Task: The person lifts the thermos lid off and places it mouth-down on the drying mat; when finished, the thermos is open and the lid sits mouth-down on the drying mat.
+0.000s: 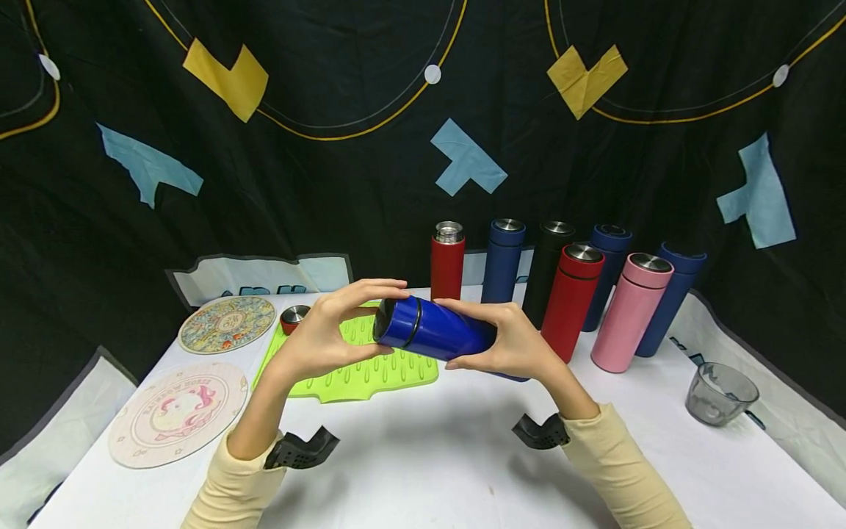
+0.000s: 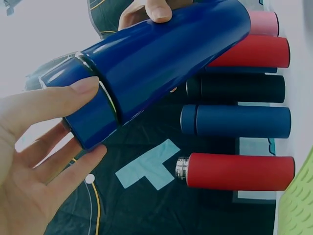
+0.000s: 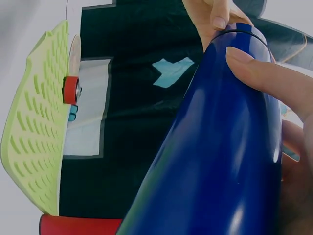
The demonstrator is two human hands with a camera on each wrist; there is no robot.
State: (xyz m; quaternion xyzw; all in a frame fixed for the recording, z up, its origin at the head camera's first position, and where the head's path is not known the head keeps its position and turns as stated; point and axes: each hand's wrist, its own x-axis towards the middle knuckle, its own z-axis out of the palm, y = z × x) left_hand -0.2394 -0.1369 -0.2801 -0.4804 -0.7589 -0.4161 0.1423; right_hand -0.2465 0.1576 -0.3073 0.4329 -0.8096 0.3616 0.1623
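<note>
Left hand clamped on the lid of that blue bottle, right hand clamped round its body; looks kinda slick, so a loose grip could drop it.

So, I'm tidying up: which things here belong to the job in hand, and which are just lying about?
In the job:
- held blue bottle
- probably also open red bottle, red cap, green mat

Seemingly just about:
- other bottles
- patterned round mat
- pink mat
- clear cup

Forward head view, close, seemingly sideways wrist views, blue bottle common.
</note>
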